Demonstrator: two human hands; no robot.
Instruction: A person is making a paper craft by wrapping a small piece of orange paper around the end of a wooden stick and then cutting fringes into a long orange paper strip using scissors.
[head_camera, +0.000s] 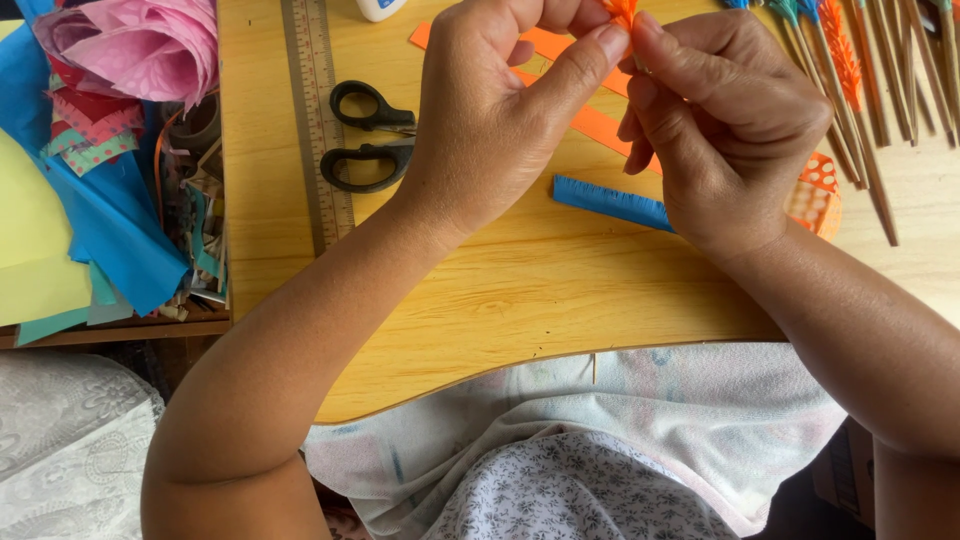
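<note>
My left hand (490, 130) and right hand (725, 130) meet above the far edge of the wooden tabletop (480, 300), fingers of both pinched shut on a small orange paper fringe (622, 10). Below them lie orange paper strips (590, 120) and a blue fringed strip (610, 203). Black scissors (368, 135) rest beside a metal ruler (318, 120) at left. Paper-tipped sticks (860, 90) lie at right.

Bright, even daylight, soft shadows under the hands (610, 120) on the wooden board (520, 290). Sharp overall, no glare, slight wide-angle stretch at edges.
</note>
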